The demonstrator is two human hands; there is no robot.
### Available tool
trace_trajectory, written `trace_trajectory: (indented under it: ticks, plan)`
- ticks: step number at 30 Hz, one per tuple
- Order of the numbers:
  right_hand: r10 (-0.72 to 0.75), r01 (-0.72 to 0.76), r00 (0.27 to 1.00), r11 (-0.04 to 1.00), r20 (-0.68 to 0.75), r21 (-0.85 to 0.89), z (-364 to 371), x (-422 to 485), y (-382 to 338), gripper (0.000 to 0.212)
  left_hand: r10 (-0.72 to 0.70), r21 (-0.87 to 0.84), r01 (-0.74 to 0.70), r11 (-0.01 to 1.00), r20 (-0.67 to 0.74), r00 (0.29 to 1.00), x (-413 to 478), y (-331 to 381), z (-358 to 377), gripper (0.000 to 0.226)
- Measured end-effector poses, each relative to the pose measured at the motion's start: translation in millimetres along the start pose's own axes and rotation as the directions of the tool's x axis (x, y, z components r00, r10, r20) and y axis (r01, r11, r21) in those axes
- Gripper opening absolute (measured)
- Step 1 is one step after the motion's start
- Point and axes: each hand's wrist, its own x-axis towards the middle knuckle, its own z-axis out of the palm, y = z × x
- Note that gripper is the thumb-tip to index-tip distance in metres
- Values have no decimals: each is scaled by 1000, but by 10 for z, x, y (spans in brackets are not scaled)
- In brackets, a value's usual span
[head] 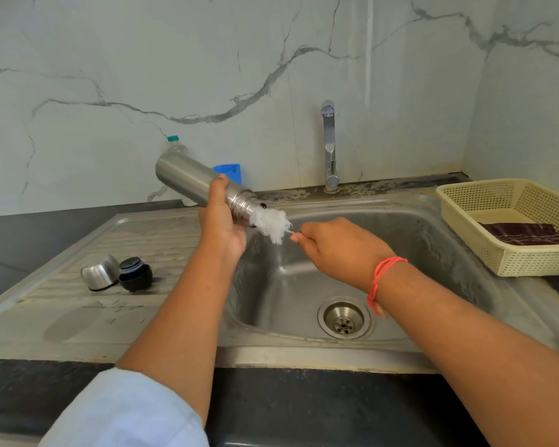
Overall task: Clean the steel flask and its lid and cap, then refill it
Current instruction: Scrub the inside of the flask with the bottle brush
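Three pieces make up this job, and one is in hand: the steel flask (188, 175), uncapped, is tilted in the air above the left edge of the sink (417, 227), its threaded mouth pointing down and to the right. The left hand (221, 221) wraps around it just behind the threads. A white bottle brush (270, 224) has its bristle head at the mouth, and the right hand (333, 246) pinches its thin wire handle.

I judge the task to be in its early part. The inside of the flask is being scrubbed; rinsing and the refill are left, and I cannot tell whether the lid and cap are washed. The flask's body is smooth brushed silver, with no dent or dirt that I can make out.

The steel cap (100, 273) and the black lid (135, 275) lie touching on the draining board to the left. No water shows at the tap (329, 146). A cream basket (530, 261) sits at the right.
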Motion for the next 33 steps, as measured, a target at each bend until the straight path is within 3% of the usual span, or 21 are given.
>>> trace_trajectory:
  ticks: [4, 7, 10, 14, 19, 21, 24, 26, 28, 30, 33]
  plan:
    - [-17, 13, 999, 995, -36, -99, -10, 59, -145, 33, -17, 152, 13, 988, 20, 1000, -148, -203, 63, 44]
    - [-22, 15, 998, 994, -60, -111, -52, 4, -57, 32, -6, 97, 3, 995, 27, 1000, -98, -48, 106, 36]
    - [-33, 27, 999, 987, -35, -160, -64, -21, -54, 30, 14, 72, -12, 997, -33, 999, 21, 8, 7, 44]
    - [-32, 20, 997, 987, -75, -157, 3, 65, -143, 36, -53, 182, 43, 982, 50, 997, -104, -187, 85, 40]
    - [-36, 16, 988, 991, -150, -134, -29, -2, 23, 37, 8, 55, -13, 998, 93, 996, -43, 14, 121, 49]
    - [-37, 29, 987, 998, -155, -56, 30, 0, 19, 35, 16, 32, -19, 999, 97, 995, -36, 11, 81, 54]
    - [55, -34, 995, 970, -82, 242, 103, 64, -4, 43, 3, 31, -7, 1000, 121, 993, -43, -2, 70, 40]
    - [165, -171, 984, 813, 62, 556, 130, 94, -16, 40, -8, 25, 4, 1000, 145, 989, -60, 8, 84, 35]
    - [185, -341, 940, 513, 286, 788, 144, 95, -17, 32, -19, -5, 20, 1000, 173, 985, -78, 13, 78, 34]
    - [113, -459, 888, 293, 447, 839, 131, 74, 0, 23, -26, -49, 37, 998, 204, 979, -69, 23, 40, 37]
    - [-51, -576, 816, -5, 575, 817, 62, 63, 57, 19, -35, -41, 46, 998, 230, 973, -72, 64, 14, 38]
